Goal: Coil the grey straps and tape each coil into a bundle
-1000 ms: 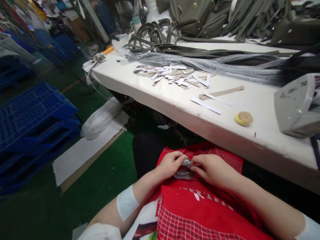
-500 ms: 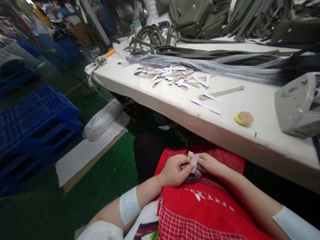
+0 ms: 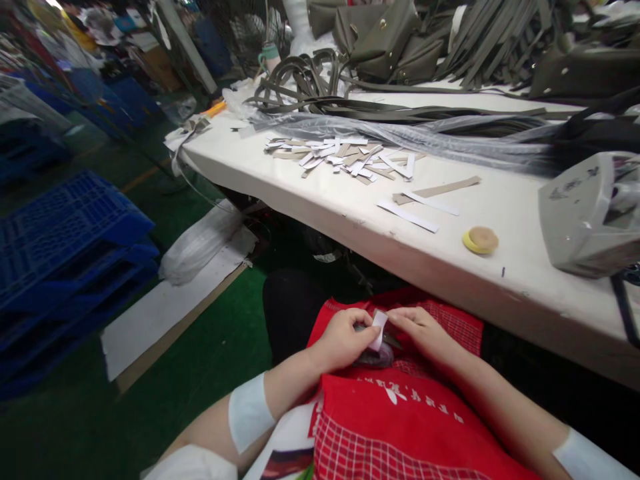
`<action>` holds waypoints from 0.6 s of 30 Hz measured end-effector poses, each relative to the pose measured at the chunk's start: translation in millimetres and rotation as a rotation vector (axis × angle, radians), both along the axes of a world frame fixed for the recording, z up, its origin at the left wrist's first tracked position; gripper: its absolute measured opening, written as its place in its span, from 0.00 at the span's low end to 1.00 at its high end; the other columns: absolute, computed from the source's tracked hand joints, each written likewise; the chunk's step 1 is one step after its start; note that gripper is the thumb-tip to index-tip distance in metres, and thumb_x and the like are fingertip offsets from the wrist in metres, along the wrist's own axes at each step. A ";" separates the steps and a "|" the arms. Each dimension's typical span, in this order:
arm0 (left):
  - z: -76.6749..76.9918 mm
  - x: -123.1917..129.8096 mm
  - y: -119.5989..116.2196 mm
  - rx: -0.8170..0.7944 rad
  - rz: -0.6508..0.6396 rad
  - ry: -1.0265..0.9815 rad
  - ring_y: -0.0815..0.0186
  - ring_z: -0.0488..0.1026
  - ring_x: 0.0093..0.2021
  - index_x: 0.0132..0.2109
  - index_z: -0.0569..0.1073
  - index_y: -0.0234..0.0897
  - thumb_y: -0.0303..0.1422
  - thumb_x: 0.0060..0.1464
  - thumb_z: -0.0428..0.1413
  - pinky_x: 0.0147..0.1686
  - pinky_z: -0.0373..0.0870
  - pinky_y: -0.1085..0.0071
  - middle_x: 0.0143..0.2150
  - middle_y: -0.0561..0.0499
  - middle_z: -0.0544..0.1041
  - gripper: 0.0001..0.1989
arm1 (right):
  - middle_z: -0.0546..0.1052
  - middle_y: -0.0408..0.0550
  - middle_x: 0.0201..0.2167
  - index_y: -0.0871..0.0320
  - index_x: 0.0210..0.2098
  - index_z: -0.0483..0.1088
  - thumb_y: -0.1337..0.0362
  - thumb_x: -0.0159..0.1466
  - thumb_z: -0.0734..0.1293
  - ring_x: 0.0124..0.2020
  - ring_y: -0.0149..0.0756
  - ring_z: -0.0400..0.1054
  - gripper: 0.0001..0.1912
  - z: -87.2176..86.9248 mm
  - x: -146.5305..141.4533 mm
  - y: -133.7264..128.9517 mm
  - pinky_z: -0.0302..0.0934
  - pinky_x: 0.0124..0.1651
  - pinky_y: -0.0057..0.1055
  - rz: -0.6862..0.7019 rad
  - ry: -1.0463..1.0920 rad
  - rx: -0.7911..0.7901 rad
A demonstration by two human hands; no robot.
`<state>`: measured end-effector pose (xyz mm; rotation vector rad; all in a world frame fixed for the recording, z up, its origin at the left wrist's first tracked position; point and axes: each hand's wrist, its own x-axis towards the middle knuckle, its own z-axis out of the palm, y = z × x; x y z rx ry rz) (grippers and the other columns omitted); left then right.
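Note:
Low over my lap, my left hand pinches a short white strip between thumb and fingers. My right hand is closed in a pinch, its fingertips at the strip's upper right edge. Just under the strip, a clear purplish roll, perhaps tape, lies against the red apron, partly covered by my left hand. On the table in front are loose white strips and a grey-brown strip, with a heap of cut strips farther back.
The white table has its front edge just beyond my hands. A yellow-rimmed round roll and a grey-white plastic dispenser stand at right. Dark straps and bags lie behind. Blue pallets are stacked at left.
My right hand has drawn slightly back and its fingertips now meet the upper edge of the white strip. The strip has tilted and shifted a little left with my left hand.

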<state>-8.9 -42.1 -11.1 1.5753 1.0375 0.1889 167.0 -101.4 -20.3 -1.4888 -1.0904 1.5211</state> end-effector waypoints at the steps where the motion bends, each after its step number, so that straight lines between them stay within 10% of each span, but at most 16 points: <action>1: 1.1 0.7 -1.3 0.031 0.010 0.009 0.68 0.69 0.28 0.27 0.73 0.35 0.35 0.51 0.57 0.30 0.62 0.73 0.27 0.53 0.74 0.09 | 0.76 0.46 0.24 0.62 0.26 0.75 0.49 0.61 0.62 0.27 0.34 0.67 0.22 4.3 1.6 -1.2 0.61 0.32 0.28 0.016 0.014 0.008; 18: 15.8 -3.1 -15.2 0.259 0.018 0.037 0.64 0.70 0.35 0.38 0.67 0.39 0.37 0.49 0.59 0.34 0.64 0.69 0.36 0.51 0.73 0.12 | 0.77 0.45 0.25 0.62 0.30 0.73 0.56 0.59 0.68 0.25 0.31 0.68 0.13 3.8 1.7 -1.9 0.62 0.29 0.26 0.146 -0.085 -0.027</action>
